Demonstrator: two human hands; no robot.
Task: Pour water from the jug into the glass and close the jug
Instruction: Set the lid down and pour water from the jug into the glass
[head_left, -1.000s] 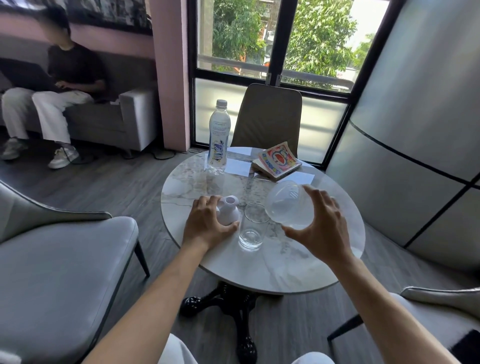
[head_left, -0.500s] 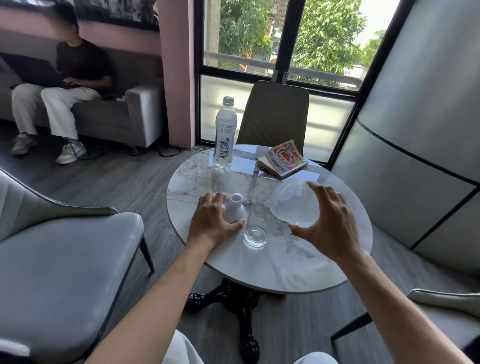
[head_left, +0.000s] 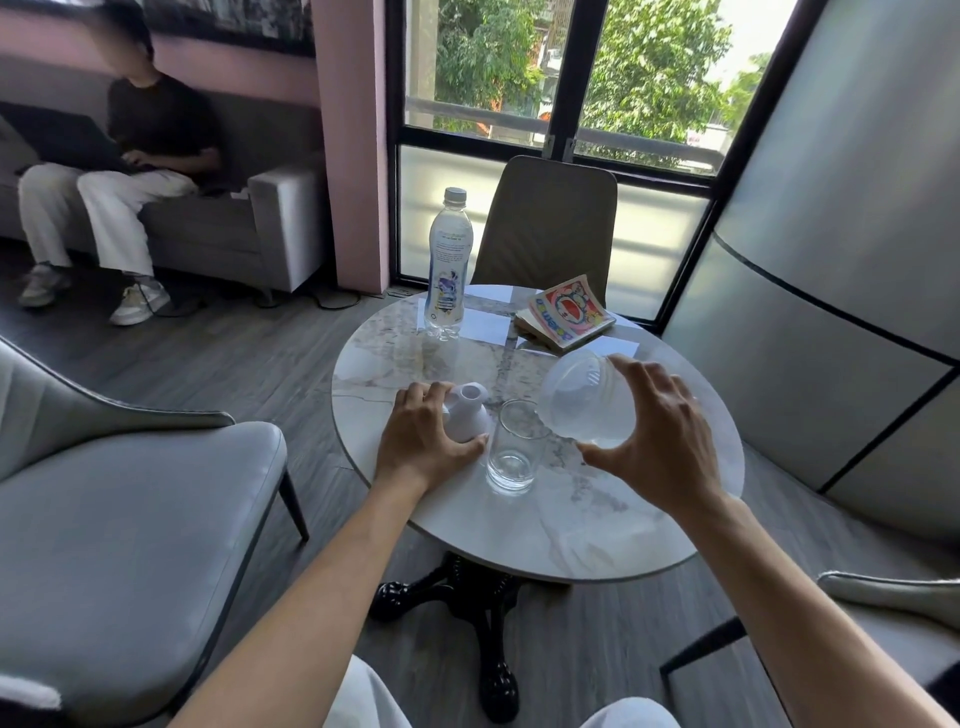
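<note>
A clear drinking glass (head_left: 513, 448) stands upright near the middle of the round marble table (head_left: 597, 530). My right hand (head_left: 657, 436) holds a frosted translucent jug (head_left: 584, 400), tipped left so its mouth is at the glass's rim. Whether water is flowing is too faint to tell; the glass looks nearly empty. My left hand (head_left: 423, 441) rests on the table, fingers closed around the white jug lid (head_left: 467, 415), just left of the glass.
A plastic water bottle (head_left: 449, 260) stands at the table's far left, a colourful book (head_left: 566, 314) and white papers (head_left: 480, 325) at the far side. Grey armchairs flank the table, a brown chair (head_left: 545, 223) stands behind. A person sits on a sofa at far left.
The jug stays tipped over the glass with little visible motion. My left hand keeps hold of the lid. The camera view has shifted slightly.
</note>
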